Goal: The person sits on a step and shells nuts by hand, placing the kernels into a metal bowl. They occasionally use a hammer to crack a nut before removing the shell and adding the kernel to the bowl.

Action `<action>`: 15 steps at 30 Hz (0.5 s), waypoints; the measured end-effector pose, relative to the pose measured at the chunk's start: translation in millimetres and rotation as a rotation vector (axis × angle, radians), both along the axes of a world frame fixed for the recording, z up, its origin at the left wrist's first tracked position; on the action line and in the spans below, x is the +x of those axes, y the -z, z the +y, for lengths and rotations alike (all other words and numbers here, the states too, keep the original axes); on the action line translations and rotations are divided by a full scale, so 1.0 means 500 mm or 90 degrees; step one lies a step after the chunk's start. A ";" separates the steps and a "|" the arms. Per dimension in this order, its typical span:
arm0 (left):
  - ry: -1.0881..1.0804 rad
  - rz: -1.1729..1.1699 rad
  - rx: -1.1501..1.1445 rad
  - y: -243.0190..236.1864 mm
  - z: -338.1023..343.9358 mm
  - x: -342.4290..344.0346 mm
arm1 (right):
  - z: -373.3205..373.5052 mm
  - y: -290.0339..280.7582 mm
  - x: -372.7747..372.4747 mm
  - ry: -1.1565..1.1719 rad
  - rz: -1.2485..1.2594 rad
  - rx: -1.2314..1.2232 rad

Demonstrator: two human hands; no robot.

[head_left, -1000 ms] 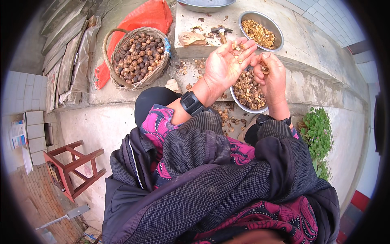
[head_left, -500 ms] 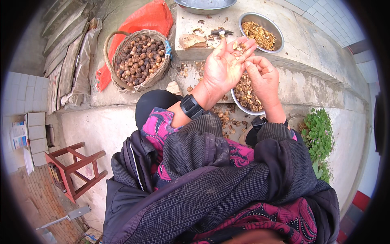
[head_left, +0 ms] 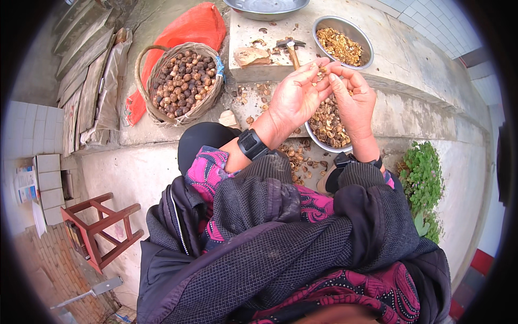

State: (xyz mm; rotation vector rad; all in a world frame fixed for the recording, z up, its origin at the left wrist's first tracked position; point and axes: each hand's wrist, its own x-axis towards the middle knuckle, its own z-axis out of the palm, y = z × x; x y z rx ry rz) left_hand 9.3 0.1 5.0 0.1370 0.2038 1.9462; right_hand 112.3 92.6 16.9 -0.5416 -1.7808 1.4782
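Observation:
My left hand (head_left: 297, 100) is palm up with slightly curled fingers, holding small walnut pieces (head_left: 322, 72) near its fingertips. My right hand (head_left: 354, 102) meets these fingertips with its fingers bent together; what it pinches is too small to make out. Below both hands is a metal bowl of cracked shells and pieces (head_left: 329, 130), partly hidden. On the upper step, a hammer (head_left: 291, 48) lies beside a flat stone (head_left: 252, 56), and a steel bowl of walnut kernels (head_left: 338, 44) stands to the right. A wicker basket (head_left: 183, 83) holds several dark, round walnuts.
A red mesh sack (head_left: 191, 29) lies behind the basket, near stacked boards (head_left: 86, 92). A wide metal basin (head_left: 267, 8) sits at the top. Shell bits lie about the concrete steps (head_left: 431, 102). A wooden stool (head_left: 102, 227) is at lower left, a green plant (head_left: 421, 189) at right.
My right hand has moved in against my left fingertips, its fingers now over the pieces. My left fingers are more curled than before, and more of the hammer's handle shows.

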 end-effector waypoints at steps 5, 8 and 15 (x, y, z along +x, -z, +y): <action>-0.006 0.071 -0.052 0.008 0.002 0.008 | 0.000 0.010 -0.003 -0.017 -0.041 0.087; -0.009 0.105 -0.043 0.010 0.004 0.010 | -0.003 0.006 -0.003 -0.017 -0.020 0.020; 0.006 0.048 -0.008 0.013 0.006 0.010 | 0.016 -0.016 0.008 -0.061 -0.032 -0.200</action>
